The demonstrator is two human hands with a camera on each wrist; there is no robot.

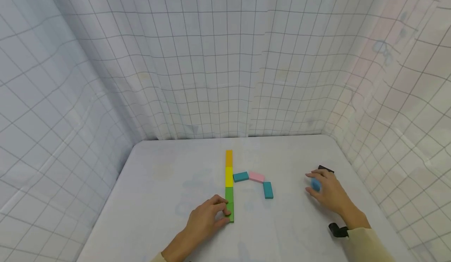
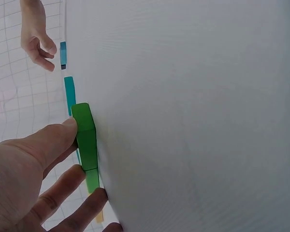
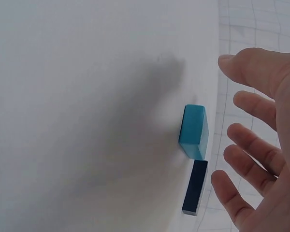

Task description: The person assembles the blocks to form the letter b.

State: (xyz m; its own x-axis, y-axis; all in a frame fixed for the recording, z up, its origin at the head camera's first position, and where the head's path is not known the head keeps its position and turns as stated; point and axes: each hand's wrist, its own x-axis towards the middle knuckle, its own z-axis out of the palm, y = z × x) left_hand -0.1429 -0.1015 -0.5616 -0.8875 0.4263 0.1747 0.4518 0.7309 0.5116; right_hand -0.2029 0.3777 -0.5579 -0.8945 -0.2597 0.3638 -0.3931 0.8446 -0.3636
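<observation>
My left hand (image 1: 206, 219) is at the near end of a straight row of blocks, thumb and curled fingers on the nearest green block (image 2: 86, 137). Beyond it lie a second green block (image 1: 229, 194), a yellow block (image 1: 229, 176) and an orange block (image 1: 229, 158). Over on the right, my right hand (image 1: 329, 191) hovers with spread, loosely bent fingers above a blue block (image 3: 193, 130). The right wrist view shows a gap between those fingers and the blue block. A black block (image 3: 195, 187) lies just past the blue one.
Right of the row, a teal block (image 1: 241, 176), a pink block (image 1: 256, 176) and another teal block (image 1: 268, 190) form a bent chain. A white gridded curtain (image 1: 211, 58) encloses the back and sides of the white table (image 1: 158, 183).
</observation>
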